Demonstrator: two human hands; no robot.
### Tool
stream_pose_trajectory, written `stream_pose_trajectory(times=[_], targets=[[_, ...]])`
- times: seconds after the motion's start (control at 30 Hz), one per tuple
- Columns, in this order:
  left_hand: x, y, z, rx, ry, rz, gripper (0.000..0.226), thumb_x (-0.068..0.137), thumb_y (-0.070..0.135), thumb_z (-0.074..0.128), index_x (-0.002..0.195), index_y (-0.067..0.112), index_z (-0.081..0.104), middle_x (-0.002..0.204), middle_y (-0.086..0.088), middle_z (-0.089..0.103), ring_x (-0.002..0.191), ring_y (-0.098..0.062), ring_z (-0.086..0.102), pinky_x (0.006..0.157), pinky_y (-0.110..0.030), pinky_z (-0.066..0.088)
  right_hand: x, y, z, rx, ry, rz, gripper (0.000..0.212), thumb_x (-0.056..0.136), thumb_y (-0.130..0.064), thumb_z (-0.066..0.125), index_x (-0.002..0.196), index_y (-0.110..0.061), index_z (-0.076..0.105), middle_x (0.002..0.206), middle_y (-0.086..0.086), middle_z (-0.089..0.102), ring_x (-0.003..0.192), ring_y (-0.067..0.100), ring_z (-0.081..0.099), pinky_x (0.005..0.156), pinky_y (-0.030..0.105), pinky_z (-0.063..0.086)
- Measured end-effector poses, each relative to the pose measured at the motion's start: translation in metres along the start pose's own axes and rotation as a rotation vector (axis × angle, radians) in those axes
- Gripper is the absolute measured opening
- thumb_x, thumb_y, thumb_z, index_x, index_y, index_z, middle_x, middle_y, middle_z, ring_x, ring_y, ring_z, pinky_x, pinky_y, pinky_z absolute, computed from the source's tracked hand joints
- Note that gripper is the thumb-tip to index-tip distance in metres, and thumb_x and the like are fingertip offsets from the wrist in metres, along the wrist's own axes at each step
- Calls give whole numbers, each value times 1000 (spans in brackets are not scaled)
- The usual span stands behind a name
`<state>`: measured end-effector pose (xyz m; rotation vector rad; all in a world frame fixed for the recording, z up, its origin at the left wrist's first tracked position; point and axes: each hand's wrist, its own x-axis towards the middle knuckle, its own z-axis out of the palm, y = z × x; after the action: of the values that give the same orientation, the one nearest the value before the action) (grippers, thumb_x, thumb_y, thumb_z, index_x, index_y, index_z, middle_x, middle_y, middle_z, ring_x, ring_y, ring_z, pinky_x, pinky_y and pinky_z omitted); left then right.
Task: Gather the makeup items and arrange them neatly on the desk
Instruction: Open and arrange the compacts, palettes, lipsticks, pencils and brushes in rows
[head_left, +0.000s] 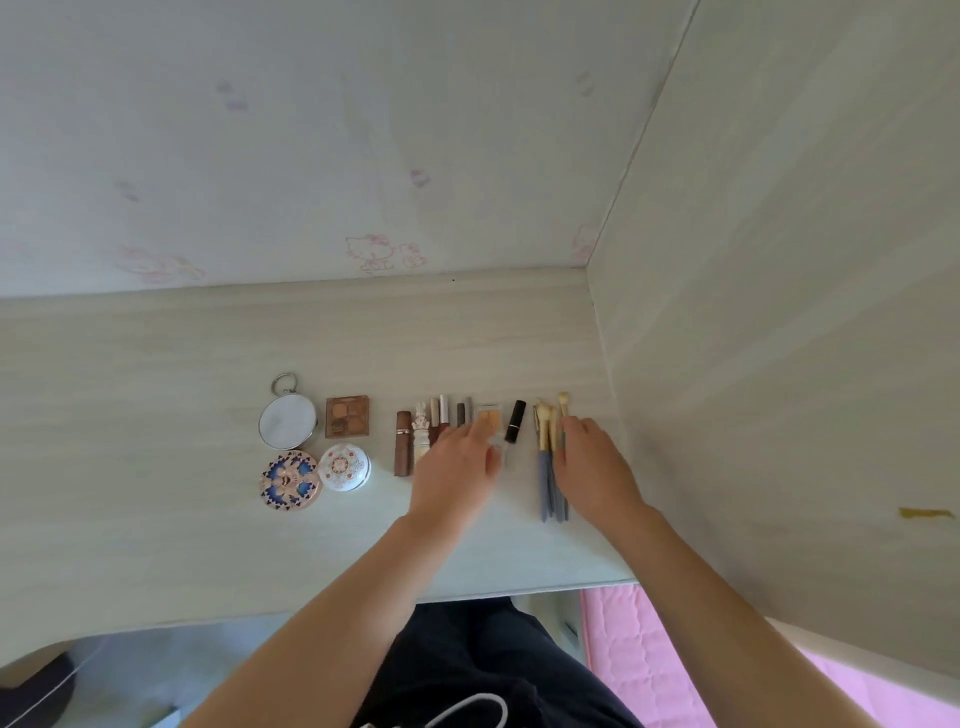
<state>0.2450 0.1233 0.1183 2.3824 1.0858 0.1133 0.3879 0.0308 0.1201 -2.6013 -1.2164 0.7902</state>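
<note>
Makeup items lie in a row on the pale desk (156, 364). From the left: a round mirror (287, 421), a brown eyeshadow palette (347, 415), a blue patterned compact (289, 480), a white compact (344, 466), a brown lipstick (402, 449), several slim tubes (441, 413), a small orange palette (488, 415), a black lipstick (515, 421) and blue-handled brushes (545, 467). My left hand (457, 467) lies over the tubes with its fingertips on the small orange palette and a clear item beside it. My right hand (597, 467) rests with straight fingers against the brushes.
A wall with faint pink cartoon drawings (384, 252) stands behind the desk. A pale side panel (779, 312) closes off the right. The desk's front edge (363, 608) runs below my arms. A pink quilted surface (644, 660) shows at the lower right.
</note>
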Motion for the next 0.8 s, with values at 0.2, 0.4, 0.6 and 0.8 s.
stream_pose_trajectory(times=[0.2, 0.4, 0.6, 0.8], targets=[[-23, -44, -18, 80, 160, 18, 15, 77, 7, 63, 91, 9, 67, 79, -1, 67, 88, -26, 62, 58, -34, 50, -5, -37, 11, -13, 32, -165, 33, 96, -15, 42, 128, -12, 46, 123, 6, 51, 111, 23, 49, 86, 33, 44], [-37, -93, -38, 110, 201, -82, 26, 74, 5, 70, 99, 10, 67, 89, 0, 68, 95, -26, 61, 68, -38, 54, 3, -86, 26, -109, 52, -325, 31, 95, -15, 44, 125, -11, 48, 124, 5, 52, 112, 22, 48, 94, 30, 41], [-34, -152, -65, 72, 230, -183, 29, 74, 7, 72, 102, 12, 66, 99, -3, 68, 102, -27, 60, 71, -36, 53, 15, -146, 53, -122, 75, -377, 33, 96, -19, 41, 127, -15, 49, 126, 2, 50, 119, 22, 44, 100, 29, 34], [-23, -224, -97, 124, 137, -106, 25, 72, 7, 69, 95, 14, 63, 97, 0, 67, 95, -28, 59, 67, -34, 51, 22, -210, 88, -104, 116, -303, 27, 86, -10, 57, 113, -8, 61, 108, 8, 61, 105, 28, 56, 84, 33, 51]])
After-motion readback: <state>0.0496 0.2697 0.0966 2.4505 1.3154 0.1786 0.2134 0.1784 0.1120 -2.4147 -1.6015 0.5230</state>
